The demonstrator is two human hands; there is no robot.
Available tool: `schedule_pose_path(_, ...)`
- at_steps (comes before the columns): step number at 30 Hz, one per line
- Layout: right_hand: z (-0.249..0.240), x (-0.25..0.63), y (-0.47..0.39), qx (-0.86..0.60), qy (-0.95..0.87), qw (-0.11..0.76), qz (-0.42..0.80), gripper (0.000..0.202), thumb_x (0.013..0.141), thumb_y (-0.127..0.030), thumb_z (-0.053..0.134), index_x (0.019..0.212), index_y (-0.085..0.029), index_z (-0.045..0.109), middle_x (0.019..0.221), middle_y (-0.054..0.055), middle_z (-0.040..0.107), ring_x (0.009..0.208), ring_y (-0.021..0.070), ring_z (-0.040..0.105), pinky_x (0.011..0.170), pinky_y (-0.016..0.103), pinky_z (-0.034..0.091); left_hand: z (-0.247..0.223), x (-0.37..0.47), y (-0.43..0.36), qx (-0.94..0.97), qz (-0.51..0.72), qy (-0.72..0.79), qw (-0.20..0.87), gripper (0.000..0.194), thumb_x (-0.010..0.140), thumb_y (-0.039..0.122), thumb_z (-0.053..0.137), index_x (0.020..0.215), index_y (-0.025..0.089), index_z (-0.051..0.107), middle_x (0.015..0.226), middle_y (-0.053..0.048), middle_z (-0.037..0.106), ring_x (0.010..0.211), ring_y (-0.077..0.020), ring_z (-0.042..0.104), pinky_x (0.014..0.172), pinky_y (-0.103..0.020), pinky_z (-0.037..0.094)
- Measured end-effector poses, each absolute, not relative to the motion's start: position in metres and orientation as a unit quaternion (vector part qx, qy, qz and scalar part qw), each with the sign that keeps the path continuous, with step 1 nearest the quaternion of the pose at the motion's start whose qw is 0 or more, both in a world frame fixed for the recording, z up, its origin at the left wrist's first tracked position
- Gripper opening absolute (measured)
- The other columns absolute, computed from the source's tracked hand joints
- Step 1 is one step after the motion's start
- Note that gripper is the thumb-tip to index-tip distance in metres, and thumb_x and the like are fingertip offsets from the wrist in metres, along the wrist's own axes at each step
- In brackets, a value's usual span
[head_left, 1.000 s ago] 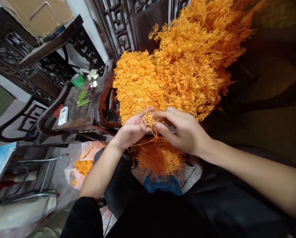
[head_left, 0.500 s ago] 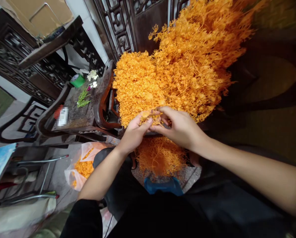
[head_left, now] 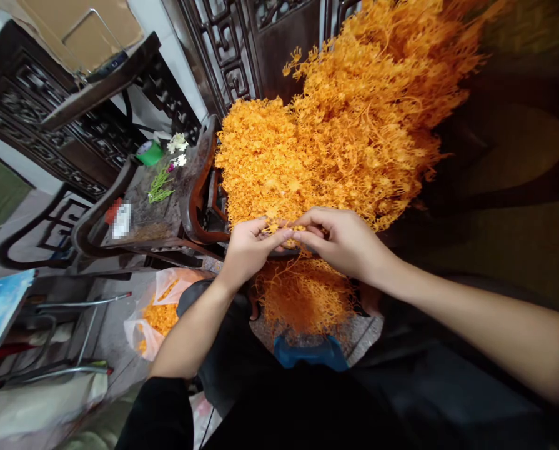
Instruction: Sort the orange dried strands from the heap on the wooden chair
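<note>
Both hands meet at the near edge of a big heap of orange plastic flower pieces point(head_left: 260, 156). My left hand point(head_left: 248, 250) is closed on small orange flower pieces point(head_left: 279, 224), pinched between thumb and fingers. Touching it at the fingertips, my right hand point(head_left: 342, 240) pinches the same pieces and their thin stems. To the right, the heap rises into longer branching orange sprays point(head_left: 377, 112). Directly below my hands, thin orange stems point(head_left: 307, 297) lie piled above a blue plastic container point(head_left: 310, 353) between my knees.
A dark wooden side table point(head_left: 143, 215) at left holds green tape point(head_left: 148, 152), green sprigs point(head_left: 160, 187) and white flowers point(head_left: 177, 143). On the floor a pinkish plastic bag point(head_left: 143, 334) contains orange pieces. Carved dark chairs stand around; a blue-topped table point(head_left: 5, 312) is at far left.
My fingertips have come together over the orange flower pieces, and the left hand has shifted slightly left. A few thin stems now hang below the right fingers. The camera view has moved slightly.
</note>
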State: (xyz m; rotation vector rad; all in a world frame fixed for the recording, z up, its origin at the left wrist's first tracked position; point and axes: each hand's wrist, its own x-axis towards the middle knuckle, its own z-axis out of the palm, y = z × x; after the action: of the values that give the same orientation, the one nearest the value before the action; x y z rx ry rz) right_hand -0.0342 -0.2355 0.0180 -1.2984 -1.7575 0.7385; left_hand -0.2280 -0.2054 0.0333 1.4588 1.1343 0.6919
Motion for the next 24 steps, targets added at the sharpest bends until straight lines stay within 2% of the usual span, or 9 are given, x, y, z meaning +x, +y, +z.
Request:
schedule_pose_path(2, 0.017, -0.034, -0.237, -0.515, -0.707, 0.406, 0.264, 0.017, 0.093, -0.027, 0.065, 0.082, -0.017, 0.074, 0.072, 0.002, 0.059, 0.066, 0.0139, 0.052, 0.064, 0.031, 0.037, 0.033, -0.228, -0.205, 0.605, 0.29, 0.467, 0.576, 0.054, 0.073, 0.052, 0.081, 0.101, 0.007, 0.07, 0.091, -0.008, 0.073, 0.075, -0.0094, 0.069, 0.07, -0.02, 0.057)
schedule_pose_path(4, 0.016, -0.034, -0.238, -0.525, -0.727, 0.384, 0.218, 0.02, 0.095, -0.028, 0.061, 0.085, -0.017, 0.075, 0.081, 0.005, 0.063, 0.072, 0.0159, 0.055, 0.068, 0.032, 0.038, 0.033, -0.226, -0.205, 0.609, 0.278, 0.469, 0.577, 0.051, 0.074, 0.049, 0.081, 0.098, 0.006, 0.068, 0.085, -0.008, 0.072, 0.071, -0.009, 0.069, 0.067, -0.018, 0.057)
schedule_pose_path(8, 0.016, -0.035, -0.237, -0.569, -0.748, 0.314, 0.131, 0.024, 0.098, -0.029, 0.054, 0.09, -0.016, 0.072, 0.091, 0.008, 0.063, 0.08, 0.0197, 0.058, 0.07, 0.035, 0.038, 0.036, -0.221, -0.205, 0.624, 0.254, 0.498, 0.546, 0.043, 0.076, 0.043, 0.08, 0.092, 0.007, 0.063, 0.069, -0.003, 0.065, 0.057, -0.0045, 0.061, 0.056, -0.014, 0.047)
schedule_pose_path(11, 0.016, -0.035, -0.232, -0.585, -0.745, 0.305, 0.101, 0.019, 0.097, -0.027, 0.054, 0.091, -0.015, 0.067, 0.093, 0.007, 0.064, 0.084, 0.0202, 0.058, 0.07, 0.035, 0.036, 0.037, -0.218, -0.203, 0.626, 0.26, 0.493, 0.546, 0.038, 0.079, 0.04, 0.077, 0.091, 0.007, 0.063, 0.065, -0.001, 0.063, 0.054, -0.002, 0.056, 0.053, -0.013, 0.042)
schedule_pose_path(16, 0.015, -0.036, -0.226, -0.607, -0.744, 0.276, 0.045, 0.017, 0.097, -0.028, 0.053, 0.094, -0.016, 0.065, 0.097, 0.006, 0.064, 0.08, 0.0184, 0.056, 0.063, 0.034, 0.028, 0.04, -0.213, -0.196, 0.597, 0.271, 0.481, 0.582, 0.036, 0.077, 0.035, 0.08, 0.085, 0.007, 0.06, 0.061, 0.0, 0.06, 0.049, -0.0002, 0.05, 0.053, -0.015, 0.039)
schedule_pose_path(21, 0.021, -0.045, -0.228, -0.623, -0.76, 0.175, -0.053, 0.026, 0.103, -0.028, 0.041, 0.101, -0.015, 0.064, 0.103, 0.011, 0.063, 0.073, 0.0173, 0.052, 0.057, 0.035, 0.014, 0.041, -0.21, -0.191, 0.562, 0.269, 0.482, 0.616, 0.039, 0.072, 0.034, 0.084, 0.081, 0.007, 0.056, 0.064, 0.001, 0.061, 0.045, 0.0, 0.047, 0.047, -0.016, 0.036)
schedule_pose_path(24, 0.025, -0.053, -0.229, -0.616, -0.774, 0.131, -0.069, 0.03, 0.103, -0.022, 0.035, 0.105, -0.012, 0.064, 0.106, 0.014, 0.062, 0.078, 0.0194, 0.056, 0.056, 0.035, 0.013, 0.037, -0.21, -0.189, 0.559, 0.268, 0.482, 0.619, 0.035, 0.073, 0.029, 0.081, 0.08, 0.008, 0.055, 0.064, 0.0, 0.061, 0.044, -0.0009, 0.046, 0.045, -0.016, 0.036)
